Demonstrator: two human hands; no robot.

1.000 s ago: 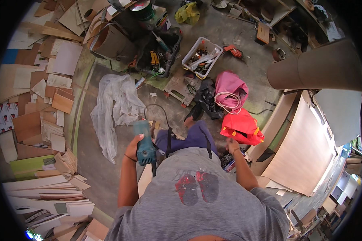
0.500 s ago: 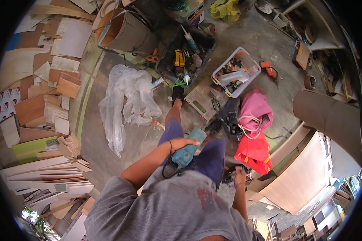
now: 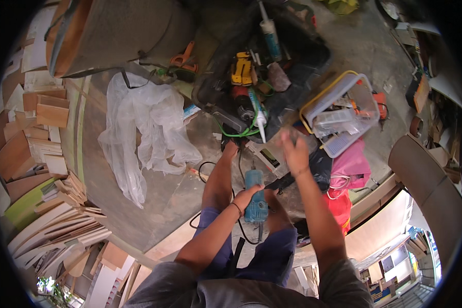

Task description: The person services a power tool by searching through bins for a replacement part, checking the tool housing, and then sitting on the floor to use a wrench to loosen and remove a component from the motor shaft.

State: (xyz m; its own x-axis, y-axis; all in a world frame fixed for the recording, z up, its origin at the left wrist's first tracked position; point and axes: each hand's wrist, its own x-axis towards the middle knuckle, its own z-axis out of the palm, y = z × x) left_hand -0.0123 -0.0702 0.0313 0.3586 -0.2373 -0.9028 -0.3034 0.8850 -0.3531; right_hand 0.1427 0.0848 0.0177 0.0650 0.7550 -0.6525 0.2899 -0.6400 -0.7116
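My left hand [image 3: 247, 199] is closed around the teal body of a corded power tool [image 3: 256, 211], held above my knees. A thin metal tip points away from me at the tool's far end, and its black cord [image 3: 204, 165] loops beside my left leg. Out ahead, my right hand [image 3: 295, 153] is over the floor, nearest to the pale plastic crate [image 3: 365, 82] with a yellow handle. Motion smears its fingers, so whether they hold anything is unclear. Beneath that hand a flat case [image 3: 266, 155] shows in part.
A black tub [image 3: 313, 61] with tools and sealant tubes stands ahead, beside a large bucket [image 3: 123, 36]. Crumpled clear plastic [image 3: 154, 128] lies to the left. Pink cloth [image 3: 355, 163] and a red bag [image 3: 338, 205] are at the right. Wood offcuts [image 3: 51, 226] line the left side.
My right hand has swung from low on the right, by the red bag, forward to near the crate. I lean closer to the tub and crate. The power tool stays in my left hand, now more upright.
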